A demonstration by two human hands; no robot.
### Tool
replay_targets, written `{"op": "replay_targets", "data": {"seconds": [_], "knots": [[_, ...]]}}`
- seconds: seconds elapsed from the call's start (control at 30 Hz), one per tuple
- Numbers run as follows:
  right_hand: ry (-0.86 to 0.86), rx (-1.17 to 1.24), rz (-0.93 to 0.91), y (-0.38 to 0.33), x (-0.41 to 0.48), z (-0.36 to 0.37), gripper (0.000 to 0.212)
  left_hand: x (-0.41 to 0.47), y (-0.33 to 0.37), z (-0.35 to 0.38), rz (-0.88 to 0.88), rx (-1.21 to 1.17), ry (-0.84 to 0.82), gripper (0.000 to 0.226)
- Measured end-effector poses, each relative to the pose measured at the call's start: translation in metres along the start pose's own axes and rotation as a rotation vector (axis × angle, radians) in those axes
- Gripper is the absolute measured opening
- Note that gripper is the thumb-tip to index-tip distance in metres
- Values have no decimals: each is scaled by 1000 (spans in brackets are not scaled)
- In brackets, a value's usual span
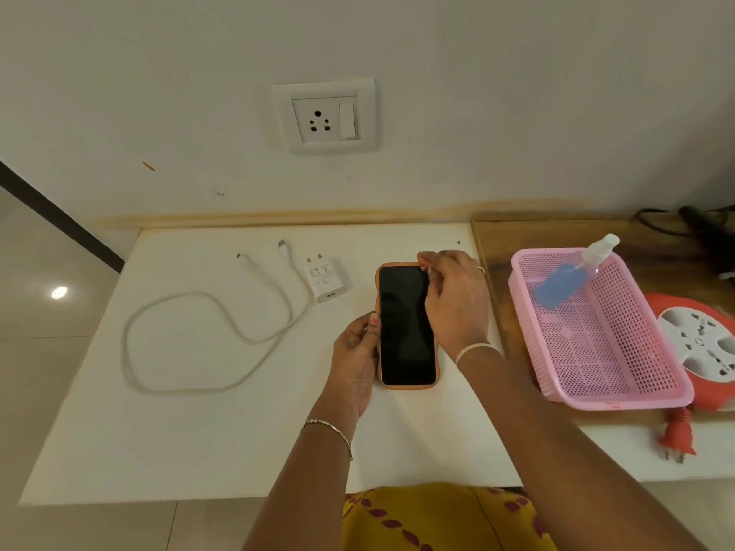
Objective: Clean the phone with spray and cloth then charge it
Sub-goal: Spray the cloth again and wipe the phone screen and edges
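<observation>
A phone [403, 328] with a dark screen and an orange case lies face up on the white table [199, 431]. My left hand [356, 359] grips its left edge, thumb on the side. My right hand [453, 300] rests on the phone's right edge and top corner, fingers curled over the case. A spray bottle [572, 276] with blue liquid lies tilted in the pink basket [620, 395] to the right. A white cable [207, 324] lies looped at the left beside a white charger adapter [324, 278]. No cloth is in view.
A wall socket [324, 119] with a switch sits on the wall above the table. An orange extension reel [700, 347] lies right of the basket, its orange plug [676, 439] at the table's front edge. Dark cables lie at the far right.
</observation>
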State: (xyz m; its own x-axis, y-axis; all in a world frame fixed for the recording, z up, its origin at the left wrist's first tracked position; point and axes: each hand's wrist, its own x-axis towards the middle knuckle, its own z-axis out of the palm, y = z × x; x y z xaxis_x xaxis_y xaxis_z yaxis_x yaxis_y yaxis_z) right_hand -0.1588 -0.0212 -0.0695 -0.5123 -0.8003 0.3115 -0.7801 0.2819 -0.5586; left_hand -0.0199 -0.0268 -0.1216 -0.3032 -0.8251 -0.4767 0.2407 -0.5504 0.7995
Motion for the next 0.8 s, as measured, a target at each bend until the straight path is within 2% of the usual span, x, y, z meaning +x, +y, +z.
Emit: {"op": "replay_targets", "data": {"seconds": [0.1, 0.33, 0.43, 0.53, 0.8], "knots": [[-13, -10, 9, -4, 2, 2, 27, 1, -1, -1, -1, 3, 6, 21], [-152, -65, -148, -33, -6, 25, 37, 3, -2, -1, -24, -2, 18, 23], [-182, -56, -181, -40, -12, 31, 43, 3, -3, -1, -44, 9, 40, 16], [-169, -64, -204, -33, -13, 27, 39, 3, -3, -1, -27, 21, 34, 20], [-124, -138, -73, -4, -10, 1, 30, 4, -3, 0, -29, 9, 54, 22]]}}
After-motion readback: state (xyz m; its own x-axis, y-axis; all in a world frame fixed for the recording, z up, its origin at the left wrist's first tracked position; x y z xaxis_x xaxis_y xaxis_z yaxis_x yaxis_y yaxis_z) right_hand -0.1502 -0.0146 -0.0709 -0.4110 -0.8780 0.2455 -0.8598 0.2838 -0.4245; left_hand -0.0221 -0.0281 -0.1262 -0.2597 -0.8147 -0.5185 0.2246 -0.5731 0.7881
